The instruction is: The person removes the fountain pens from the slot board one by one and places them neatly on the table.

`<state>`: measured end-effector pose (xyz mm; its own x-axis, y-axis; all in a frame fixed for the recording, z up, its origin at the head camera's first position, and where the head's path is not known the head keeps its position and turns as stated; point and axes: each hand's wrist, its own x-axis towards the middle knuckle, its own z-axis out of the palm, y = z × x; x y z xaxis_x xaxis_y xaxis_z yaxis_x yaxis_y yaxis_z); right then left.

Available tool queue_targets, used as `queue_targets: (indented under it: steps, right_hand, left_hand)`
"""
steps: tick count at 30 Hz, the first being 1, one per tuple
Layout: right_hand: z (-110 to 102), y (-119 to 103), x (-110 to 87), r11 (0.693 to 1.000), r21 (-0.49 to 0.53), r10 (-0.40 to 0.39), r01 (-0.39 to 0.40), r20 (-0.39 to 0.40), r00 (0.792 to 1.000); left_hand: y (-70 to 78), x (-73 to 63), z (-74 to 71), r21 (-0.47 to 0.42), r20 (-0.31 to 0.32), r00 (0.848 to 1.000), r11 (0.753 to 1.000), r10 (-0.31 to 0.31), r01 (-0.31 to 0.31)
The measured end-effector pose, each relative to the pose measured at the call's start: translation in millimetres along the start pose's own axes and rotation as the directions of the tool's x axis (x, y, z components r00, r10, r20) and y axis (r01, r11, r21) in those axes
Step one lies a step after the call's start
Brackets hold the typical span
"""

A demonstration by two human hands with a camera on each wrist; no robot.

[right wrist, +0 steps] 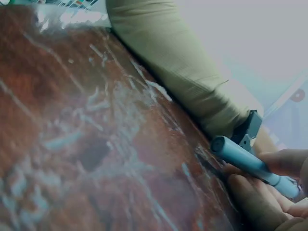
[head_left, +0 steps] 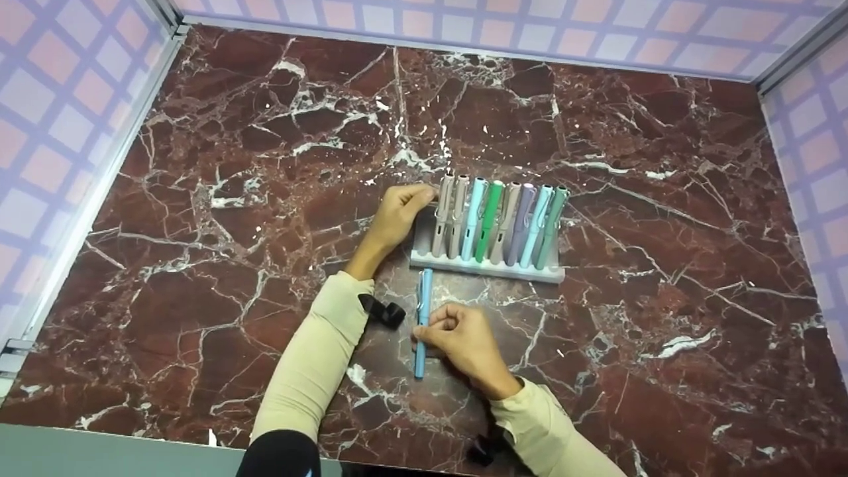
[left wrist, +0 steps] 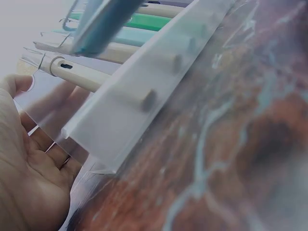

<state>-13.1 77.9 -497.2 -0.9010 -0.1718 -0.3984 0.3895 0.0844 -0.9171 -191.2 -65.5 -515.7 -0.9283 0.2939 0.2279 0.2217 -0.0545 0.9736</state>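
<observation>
A clear display stand holds a row of capped pens, leaning back side by side. My left hand grips the stand's upper left side; in the left wrist view the thumb is by the edge and the fingers lie behind the clear panel. The leftmost beige pen is close to that thumb. In front of the stand, my right hand pinches a blue pen between thumb and fingers. Its clip end points toward the stand's lower left corner. The right wrist view shows the pen's other end.
The stand's other pens include a bright green pen, a purple pen and a dark green pen at the right end. All of this is on a red-brown marbled table, bordered by checked panels at the back and sides.
</observation>
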Motion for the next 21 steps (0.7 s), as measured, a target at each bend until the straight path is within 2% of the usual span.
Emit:
queue_targets:
  steps: [6,10,17,21]
  right_hand:
    - [-2.0,-3.4,-0.1,0.996,-0.087,0.037,-0.036,0.014,0.999]
    - [-1.8,-4.5,2.3,0.990,-0.138,0.032,-0.031,0.008,0.999]
    - [0.0,-0.2,4.3,0.982,-0.183,-0.054,0.052,-0.006,0.998]
    - [1.0,0.5,4.2,0.972,-0.224,-0.069,0.066,-0.007,0.998]
  left_hand:
    - [2.8,0.5,-0.3,0.008,0.003,1.000,1.000,0.002,-0.002]
    - [3.4,1.7,-0.6,0.011,0.004,1.000,1.000,0.009,-0.009]
    - [1.0,1.7,-0.1,-0.014,0.008,1.000,1.000,0.006,-0.006]
    - [0.2,1.4,0.4,-0.001,0.005,1.000,1.000,0.006,-0.006]
